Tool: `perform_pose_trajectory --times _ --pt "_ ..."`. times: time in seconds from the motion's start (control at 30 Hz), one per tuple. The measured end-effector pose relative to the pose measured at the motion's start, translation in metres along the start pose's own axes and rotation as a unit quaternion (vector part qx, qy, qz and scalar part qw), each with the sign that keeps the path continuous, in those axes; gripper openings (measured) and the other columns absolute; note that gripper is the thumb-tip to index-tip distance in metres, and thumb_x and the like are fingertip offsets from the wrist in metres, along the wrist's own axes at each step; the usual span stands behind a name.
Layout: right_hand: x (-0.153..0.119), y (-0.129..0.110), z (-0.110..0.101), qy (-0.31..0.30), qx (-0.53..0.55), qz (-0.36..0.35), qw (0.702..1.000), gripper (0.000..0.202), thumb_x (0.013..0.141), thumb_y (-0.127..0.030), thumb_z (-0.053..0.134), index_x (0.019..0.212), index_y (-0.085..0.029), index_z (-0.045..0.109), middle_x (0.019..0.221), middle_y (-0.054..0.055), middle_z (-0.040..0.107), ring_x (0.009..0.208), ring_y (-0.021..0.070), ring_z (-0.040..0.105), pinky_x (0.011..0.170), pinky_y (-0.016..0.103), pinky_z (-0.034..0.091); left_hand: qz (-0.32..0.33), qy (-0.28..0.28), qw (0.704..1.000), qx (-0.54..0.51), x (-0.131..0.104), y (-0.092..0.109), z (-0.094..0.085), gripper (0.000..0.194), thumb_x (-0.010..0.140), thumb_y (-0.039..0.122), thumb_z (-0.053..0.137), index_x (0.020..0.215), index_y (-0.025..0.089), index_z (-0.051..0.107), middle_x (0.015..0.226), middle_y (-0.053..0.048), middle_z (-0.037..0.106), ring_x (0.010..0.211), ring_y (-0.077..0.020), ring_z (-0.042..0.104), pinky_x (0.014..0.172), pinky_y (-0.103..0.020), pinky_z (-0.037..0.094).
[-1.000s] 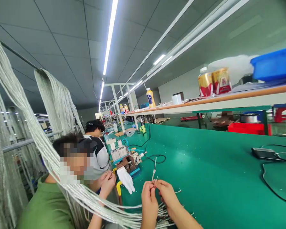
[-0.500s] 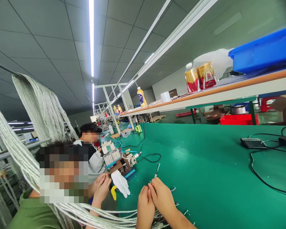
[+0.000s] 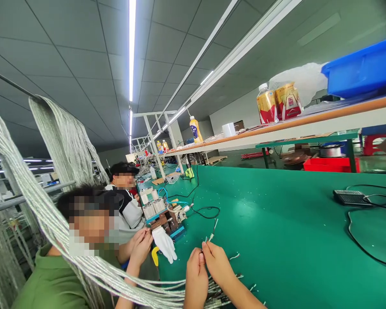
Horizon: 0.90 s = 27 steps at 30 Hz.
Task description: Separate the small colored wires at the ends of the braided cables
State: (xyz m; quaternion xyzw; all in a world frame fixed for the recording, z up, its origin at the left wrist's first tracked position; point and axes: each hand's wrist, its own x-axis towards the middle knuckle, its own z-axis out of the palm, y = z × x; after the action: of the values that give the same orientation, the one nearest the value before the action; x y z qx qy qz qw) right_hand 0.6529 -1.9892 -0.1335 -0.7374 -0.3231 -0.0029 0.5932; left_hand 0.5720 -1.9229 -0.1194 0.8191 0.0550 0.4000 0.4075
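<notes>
My left hand and my right hand meet at the fingertips over the green table. Both are closed in a pinch. Between them is the end of a thin cable, whose white-tipped wires stick up past my fingers. Its lower part is hidden by my hands. A bundle of silvery cables runs from the left, passes behind my left wrist and ends in loose wire tips beside my right forearm.
Two people sit at the left; the nearer one's hands are by a machine with a white glove. A black pedal lies right on the green table. Bottles and a blue bin stand on the shelf.
The view has shifted slightly, so most of the scene sits a little further right. My hands stay together, and more of the cable end shows above my fingertips.
</notes>
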Motion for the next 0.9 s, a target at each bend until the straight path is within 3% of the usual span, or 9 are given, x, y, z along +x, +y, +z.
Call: perform_pose_trajectory --times 0.2,0.37,0.47,0.57,0.63,0.77,0.9 --pt "0.007 0.003 0.000 -0.051 0.053 0.031 0.997 0.052 0.089 -0.060 0.038 0.057 -0.019 0.038 0.057 -0.002 0.040 0.059 0.0132 0.035 0.057 0.027 0.023 0.019 0.002 1.000 0.006 -0.002 0.005 -0.004 0.046 0.096 0.051 0.034 0.086 0.023 0.070 0.084 -0.009 0.068 0.079 -0.0221 0.065 0.076 -0.034 0.058" --pt "0.003 0.003 -0.005 -0.093 0.063 -0.021 0.993 0.057 0.093 -0.062 0.034 0.057 -0.019 0.036 0.056 -0.002 0.037 0.058 0.0118 0.031 0.055 0.026 0.022 0.048 0.028 0.997 0.052 -0.003 -0.004 -0.001 0.050 0.097 0.050 0.031 0.080 0.025 0.071 0.076 -0.007 0.068 0.071 -0.0231 0.064 0.067 -0.035 0.057" --pt "0.000 0.005 -0.005 -0.058 0.030 -0.044 0.997 0.061 0.095 -0.065 0.029 0.056 -0.018 0.036 0.055 -0.001 0.040 0.056 0.0118 0.031 0.055 0.027 0.021 0.039 0.051 0.995 0.075 -0.003 -0.010 0.003 0.046 0.095 0.049 0.035 0.075 0.028 0.070 0.071 -0.007 0.066 0.066 -0.0236 0.063 0.060 -0.036 0.054" --pt "0.001 0.010 -0.001 0.019 0.025 -0.027 0.999 0.067 0.092 -0.073 0.027 0.054 -0.019 0.035 0.053 0.000 0.041 0.054 0.0123 0.031 0.055 0.028 0.021 0.027 0.070 0.992 0.098 -0.003 -0.012 0.005 0.039 0.093 0.047 0.040 0.071 0.028 0.066 0.069 -0.008 0.064 0.063 -0.0243 0.061 0.055 -0.036 0.051" --pt "0.003 0.014 0.001 0.036 0.055 -0.012 0.998 0.070 0.088 -0.079 0.027 0.053 -0.020 0.033 0.052 -0.001 0.039 0.054 0.0124 0.031 0.054 0.028 0.021 0.024 0.071 0.992 0.106 -0.003 -0.013 0.005 0.040 0.093 0.047 0.040 0.067 0.027 0.064 0.068 -0.008 0.063 0.062 -0.0242 0.061 0.055 -0.036 0.050" --pt "0.008 0.015 0.006 -0.040 0.160 0.044 0.985 0.076 0.077 -0.090 0.030 0.047 -0.021 0.034 0.044 -0.002 0.032 0.048 0.0116 0.032 0.051 0.026 0.022 0.027 0.050 0.993 0.106 -0.003 -0.015 0.002 0.046 0.095 0.047 0.033 0.063 0.025 0.058 0.066 -0.007 0.061 0.063 -0.0226 0.060 0.059 -0.034 0.049" --pt "0.011 0.011 0.008 -0.114 0.225 0.108 0.962 0.079 0.068 -0.097 0.028 0.043 -0.022 0.033 0.036 -0.004 0.024 0.038 0.0098 0.024 0.045 0.026 0.015 0.022 0.019 0.994 0.101 -0.005 -0.020 0.003 0.049 0.098 0.046 0.028 0.065 0.022 0.055 0.068 -0.005 0.060 0.066 -0.0195 0.059 0.062 -0.031 0.047"
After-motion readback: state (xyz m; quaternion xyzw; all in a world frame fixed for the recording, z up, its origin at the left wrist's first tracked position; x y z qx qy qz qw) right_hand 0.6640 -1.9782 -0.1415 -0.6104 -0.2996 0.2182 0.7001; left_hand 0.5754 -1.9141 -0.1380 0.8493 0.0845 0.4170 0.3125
